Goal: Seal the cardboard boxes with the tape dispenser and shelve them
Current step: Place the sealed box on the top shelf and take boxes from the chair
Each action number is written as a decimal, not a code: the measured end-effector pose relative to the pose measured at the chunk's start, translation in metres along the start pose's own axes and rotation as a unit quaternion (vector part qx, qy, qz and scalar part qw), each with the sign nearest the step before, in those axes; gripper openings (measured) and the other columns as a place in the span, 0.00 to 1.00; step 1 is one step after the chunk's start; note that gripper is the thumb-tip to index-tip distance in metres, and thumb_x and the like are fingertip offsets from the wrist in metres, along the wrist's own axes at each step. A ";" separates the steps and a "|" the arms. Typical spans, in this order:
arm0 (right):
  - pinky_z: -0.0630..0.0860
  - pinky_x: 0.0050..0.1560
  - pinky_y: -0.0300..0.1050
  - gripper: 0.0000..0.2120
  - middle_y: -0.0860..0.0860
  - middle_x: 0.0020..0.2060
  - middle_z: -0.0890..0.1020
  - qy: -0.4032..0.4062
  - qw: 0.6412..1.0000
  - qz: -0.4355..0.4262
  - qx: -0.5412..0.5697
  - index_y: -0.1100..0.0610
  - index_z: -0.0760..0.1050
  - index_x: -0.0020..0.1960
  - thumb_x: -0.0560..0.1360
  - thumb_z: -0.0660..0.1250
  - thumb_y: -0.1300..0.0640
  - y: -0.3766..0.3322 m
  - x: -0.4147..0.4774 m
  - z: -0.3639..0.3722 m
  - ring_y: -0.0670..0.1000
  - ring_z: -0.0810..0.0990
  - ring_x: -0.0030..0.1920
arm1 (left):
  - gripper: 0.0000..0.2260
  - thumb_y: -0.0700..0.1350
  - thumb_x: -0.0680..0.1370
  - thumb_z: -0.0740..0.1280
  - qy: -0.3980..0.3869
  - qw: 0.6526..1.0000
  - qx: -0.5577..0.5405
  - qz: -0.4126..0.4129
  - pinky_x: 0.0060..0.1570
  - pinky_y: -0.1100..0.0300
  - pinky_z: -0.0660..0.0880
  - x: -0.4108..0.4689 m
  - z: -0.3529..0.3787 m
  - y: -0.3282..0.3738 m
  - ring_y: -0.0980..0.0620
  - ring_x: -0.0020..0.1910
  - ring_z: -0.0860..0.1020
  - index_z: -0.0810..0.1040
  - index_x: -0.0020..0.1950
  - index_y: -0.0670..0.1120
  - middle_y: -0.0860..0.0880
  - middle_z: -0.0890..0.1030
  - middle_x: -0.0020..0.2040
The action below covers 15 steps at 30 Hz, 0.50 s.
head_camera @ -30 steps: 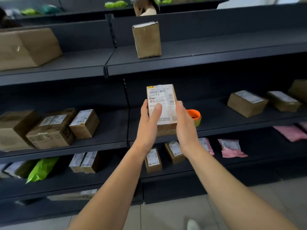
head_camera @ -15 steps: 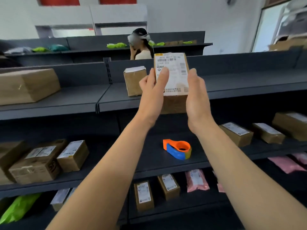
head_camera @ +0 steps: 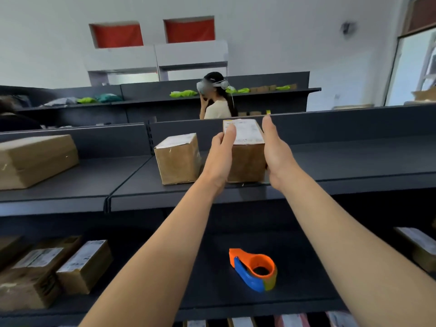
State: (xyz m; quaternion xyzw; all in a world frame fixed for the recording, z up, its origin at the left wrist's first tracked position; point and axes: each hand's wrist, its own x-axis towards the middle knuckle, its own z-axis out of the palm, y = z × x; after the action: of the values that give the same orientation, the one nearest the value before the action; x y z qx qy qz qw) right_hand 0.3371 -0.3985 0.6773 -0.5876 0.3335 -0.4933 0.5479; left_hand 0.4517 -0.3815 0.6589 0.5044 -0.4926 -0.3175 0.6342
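- Labelled cardboard box (head_camera: 246,159): upright on top shelf (head_camera: 354,171), near front edge, clasped between left hand (head_camera: 220,159) and right hand (head_camera: 277,154).
- Second box (head_camera: 178,159): just beside it, to the left.
- Orange-and-blue tape dispenser (head_camera: 254,270): on the shelf below, between the forearms.
- Larger box (head_camera: 35,159): far left, top shelf.

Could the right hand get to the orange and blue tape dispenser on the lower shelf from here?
Probably yes, once it lets go. The right hand is on the labelled box on the upper shelf; the tape dispenser lies below with nothing around it.
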 end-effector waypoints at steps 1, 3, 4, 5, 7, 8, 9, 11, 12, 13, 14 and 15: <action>0.71 0.65 0.56 0.33 0.50 0.59 0.81 -0.005 1.000 0.009 -0.003 0.47 0.74 0.66 0.73 0.51 0.28 0.002 0.007 -0.001 0.53 0.79 0.59 | 0.46 0.79 0.61 0.60 0.003 1.000 0.003 -0.008 0.69 0.46 0.65 0.005 0.001 -0.005 0.52 0.68 0.70 0.64 0.73 0.56 0.54 0.72 0.69; 0.70 0.66 0.57 0.38 0.51 0.61 0.79 -0.010 1.000 0.028 -0.006 0.45 0.72 0.67 0.67 0.52 0.25 0.008 0.020 -0.004 0.54 0.77 0.61 | 0.43 0.77 0.64 0.58 0.001 1.000 0.011 -0.017 0.70 0.46 0.64 0.011 0.006 -0.009 0.52 0.69 0.70 0.64 0.73 0.56 0.54 0.71 0.70; 0.68 0.67 0.58 0.39 0.51 0.63 0.78 -0.011 0.999 0.038 -0.007 0.45 0.70 0.69 0.66 0.52 0.24 0.010 0.027 -0.005 0.55 0.76 0.62 | 0.42 0.77 0.64 0.57 0.000 1.000 0.015 -0.017 0.70 0.46 0.63 0.012 0.008 -0.009 0.52 0.69 0.69 0.64 0.73 0.56 0.54 0.71 0.70; 0.67 0.68 0.58 0.40 0.51 0.65 0.76 -0.009 0.999 0.046 -0.012 0.45 0.67 0.70 0.66 0.51 0.24 0.012 0.032 -0.006 0.55 0.74 0.64 | 0.42 0.77 0.65 0.56 0.005 1.000 0.017 -0.023 0.71 0.46 0.62 0.015 0.010 -0.010 0.53 0.69 0.68 0.64 0.73 0.57 0.54 0.70 0.71; 0.65 0.70 0.58 0.41 0.50 0.68 0.72 0.000 0.998 0.061 -0.025 0.44 0.63 0.73 0.67 0.49 0.23 0.015 0.040 -0.007 0.55 0.71 0.66 | 0.42 0.78 0.65 0.54 0.013 0.999 0.025 -0.033 0.72 0.46 0.60 0.022 0.012 -0.014 0.53 0.71 0.67 0.64 0.74 0.57 0.55 0.69 0.72; 0.65 0.69 0.59 0.42 0.50 0.69 0.71 0.003 0.997 0.067 -0.025 0.43 0.62 0.73 0.65 0.49 0.22 0.016 0.044 -0.007 0.55 0.71 0.67 | 0.43 0.79 0.64 0.54 0.016 0.999 0.032 -0.037 0.72 0.46 0.59 0.025 0.012 -0.015 0.53 0.71 0.66 0.64 0.74 0.58 0.55 0.68 0.73; 0.65 0.69 0.59 0.43 0.50 0.69 0.71 0.004 0.997 0.071 -0.023 0.43 0.62 0.73 0.64 0.50 0.22 0.018 0.047 -0.008 0.55 0.71 0.67 | 0.44 0.80 0.62 0.54 0.018 0.998 0.035 -0.041 0.72 0.46 0.58 0.029 0.012 -0.017 0.53 0.72 0.66 0.64 0.73 0.59 0.55 0.68 0.73; 0.66 0.69 0.59 0.39 0.50 0.69 0.72 0.010 0.997 0.068 -0.024 0.43 0.61 0.73 0.68 0.49 0.24 0.018 0.049 -0.009 0.55 0.71 0.67 | 0.44 0.80 0.63 0.53 0.022 0.998 0.037 -0.045 0.73 0.46 0.57 0.032 0.012 -0.017 0.53 0.72 0.65 0.63 0.74 0.59 0.55 0.68 0.73; 0.66 0.69 0.58 0.36 0.50 0.69 0.72 0.010 0.998 0.060 -0.026 0.44 0.62 0.73 0.71 0.49 0.26 0.018 0.049 -0.011 0.55 0.71 0.67 | 0.44 0.79 0.63 0.53 0.024 0.998 0.038 -0.048 0.73 0.46 0.57 0.032 0.013 -0.017 0.52 0.72 0.65 0.62 0.74 0.59 0.55 0.68 0.73; 0.66 0.69 0.56 0.34 0.51 0.69 0.72 0.008 0.998 0.050 -0.027 0.45 0.62 0.73 0.74 0.48 0.28 0.019 0.049 -0.012 0.54 0.71 0.67 | 0.45 0.80 0.61 0.53 0.027 0.998 0.036 -0.052 0.72 0.46 0.58 0.033 0.012 -0.018 0.52 0.72 0.65 0.62 0.74 0.60 0.55 0.68 0.73; 0.65 0.69 0.51 0.32 0.51 0.69 0.72 0.006 0.999 0.038 -0.029 0.46 0.62 0.73 0.76 0.48 0.30 0.019 0.049 -0.013 0.53 0.71 0.67 | 0.47 0.81 0.59 0.54 0.030 0.998 0.032 -0.051 0.72 0.47 0.59 0.032 0.010 -0.018 0.53 0.72 0.65 0.63 0.74 0.60 0.55 0.68 0.73; 0.63 0.66 0.46 0.31 0.50 0.70 0.71 0.007 0.999 0.026 -0.034 0.48 0.62 0.73 0.77 0.47 0.32 0.019 0.047 -0.014 0.52 0.70 0.68 | 0.48 0.81 0.58 0.55 0.039 0.998 0.028 -0.047 0.72 0.47 0.59 0.031 0.009 -0.018 0.53 0.72 0.65 0.63 0.74 0.60 0.56 0.67 0.74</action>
State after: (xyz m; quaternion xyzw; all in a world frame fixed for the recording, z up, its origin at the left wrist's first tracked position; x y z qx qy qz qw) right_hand 0.3402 -0.4502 0.6682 -0.5940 0.3688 -0.4711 0.5377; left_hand 0.4545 -0.4173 0.6515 0.5565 -0.4521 -0.3127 0.6230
